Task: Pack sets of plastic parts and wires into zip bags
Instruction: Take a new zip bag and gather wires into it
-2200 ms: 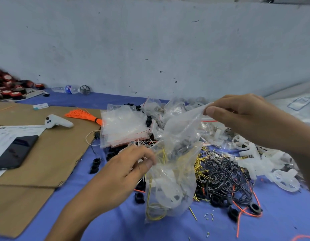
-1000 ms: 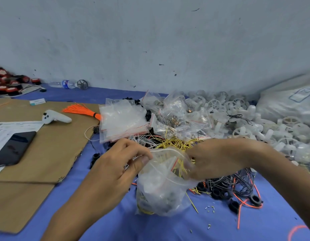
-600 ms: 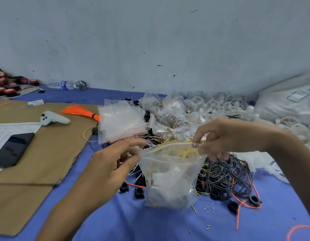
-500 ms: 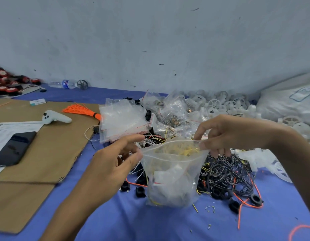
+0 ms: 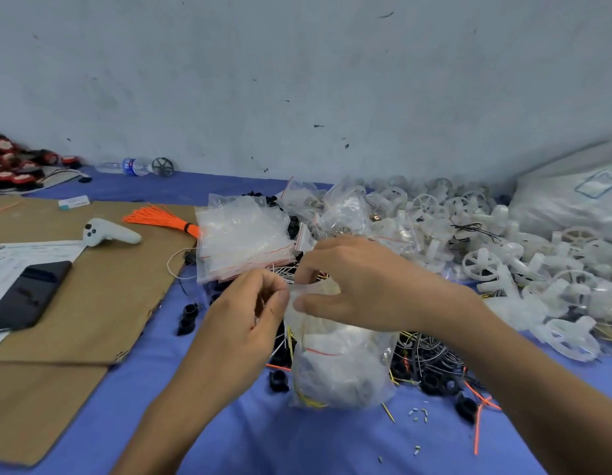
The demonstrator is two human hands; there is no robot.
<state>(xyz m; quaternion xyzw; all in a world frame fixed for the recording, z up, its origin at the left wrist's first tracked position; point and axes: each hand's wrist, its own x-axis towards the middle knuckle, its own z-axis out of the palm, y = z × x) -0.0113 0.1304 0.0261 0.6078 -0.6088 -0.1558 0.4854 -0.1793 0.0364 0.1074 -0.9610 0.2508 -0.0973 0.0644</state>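
Note:
A clear zip bag [image 5: 342, 365] filled with white plastic parts and yellow wire stands on the blue cloth in front of me. My left hand [image 5: 243, 320] pinches the bag's top edge at its left end. My right hand [image 5: 359, 286] pinches the same top edge right beside it, thumb and fingers pressed on the seal. A stack of empty zip bags [image 5: 243, 238] lies behind my hands. White plastic wheels [image 5: 503, 255] are heaped to the right, and a tangle of black and yellow wires with black rings [image 5: 431, 368] lies by the bag.
Brown cardboard [image 5: 92, 296] covers the left side and carries a phone [image 5: 23, 296], a paper sheet, a white controller [image 5: 109, 233] and an orange wire bundle [image 5: 160, 219]. A water bottle [image 5: 126, 166] lies by the wall. A large white sack [image 5: 572, 200] sits at far right.
My right hand has slid left along the bag's top edge and now meets my left hand. The bag's mouth, held wide open before, is pressed together.

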